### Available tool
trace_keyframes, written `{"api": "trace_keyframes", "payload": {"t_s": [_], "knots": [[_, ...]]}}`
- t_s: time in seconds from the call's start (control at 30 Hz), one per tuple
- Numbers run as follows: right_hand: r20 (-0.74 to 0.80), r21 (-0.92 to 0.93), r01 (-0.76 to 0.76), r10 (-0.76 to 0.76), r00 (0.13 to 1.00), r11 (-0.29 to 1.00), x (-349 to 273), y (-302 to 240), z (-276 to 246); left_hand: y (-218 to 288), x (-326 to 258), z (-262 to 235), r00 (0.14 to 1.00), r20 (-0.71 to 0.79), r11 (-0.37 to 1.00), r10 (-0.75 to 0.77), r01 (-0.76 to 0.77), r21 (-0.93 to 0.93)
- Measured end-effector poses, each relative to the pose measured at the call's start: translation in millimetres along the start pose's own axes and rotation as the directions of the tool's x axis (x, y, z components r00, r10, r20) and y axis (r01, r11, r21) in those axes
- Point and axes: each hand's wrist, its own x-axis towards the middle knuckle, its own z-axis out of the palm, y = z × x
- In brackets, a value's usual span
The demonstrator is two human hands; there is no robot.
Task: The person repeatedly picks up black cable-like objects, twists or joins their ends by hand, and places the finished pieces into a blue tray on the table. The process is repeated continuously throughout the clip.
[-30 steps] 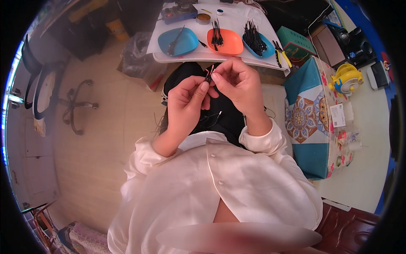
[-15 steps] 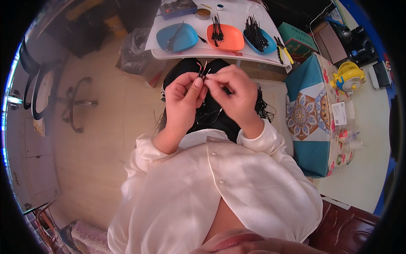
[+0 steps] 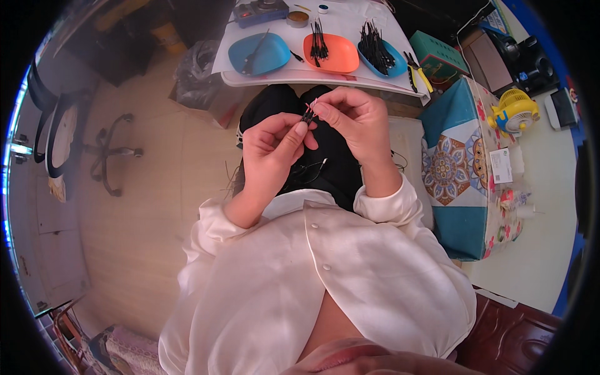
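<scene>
Above my lap, my left hand [image 3: 274, 139] pinches some thin black cables [image 3: 307, 117] between thumb and forefinger. Their stripped reddish and pale wire ends point up, away from me. My right hand [image 3: 357, 119] meets them from the right, thumb and forefinger closed on the wire ends. How many wires those fingertips hold is too small to tell. Across my dark trousers lies more black cable [image 3: 306, 169], one piece ending in a pale tip.
On the white table [image 3: 281, 80] ahead stand a blue tray [image 3: 240, 53], an orange tray [image 3: 350, 59] with black cables and another blue tray [image 3: 390, 72] heaped with them. Yellow-handled pliers [image 3: 422, 75] lie at its right corner. A yellow fan [image 3: 515, 112] stands to the right.
My right hand has shifted a little right and up, its fingertips now on the wire ends. The left hand keeps its pinch on the cables.
</scene>
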Motion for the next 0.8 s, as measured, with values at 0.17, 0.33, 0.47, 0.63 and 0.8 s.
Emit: {"api": "trace_keyframes", "payload": {"t_s": [0.17,0.33,0.47,0.63,0.8], "knots": [[0.015,0.081,0.015,-0.016,1.000,0.997,-2,7,-3,0,-1,1,1.000,-0.011,1.000,0.023,-0.023,-0.006],[0.231,0.607,-0.301,0.199,0.952,0.735,-1,18,2,-2,0,2,0.998,-0.016,0.977,0.053,-0.055,-0.204],[0.333,0.633,-0.441,0.291,0.897,0.636,0,14,2,1,1,-6,0.995,0.072,0.969,-0.073,0.087,-0.230],[0.217,0.231,-0.254,0.205,0.954,0.939,3,-2,-4,6,1,-11,0.976,0.118,0.948,-0.183,0.207,-0.240],[0.205,0.124,-0.206,0.178,0.963,0.971,2,-6,-7,6,1,-8,0.977,0.078,0.958,-0.200,0.211,-0.192]]}}
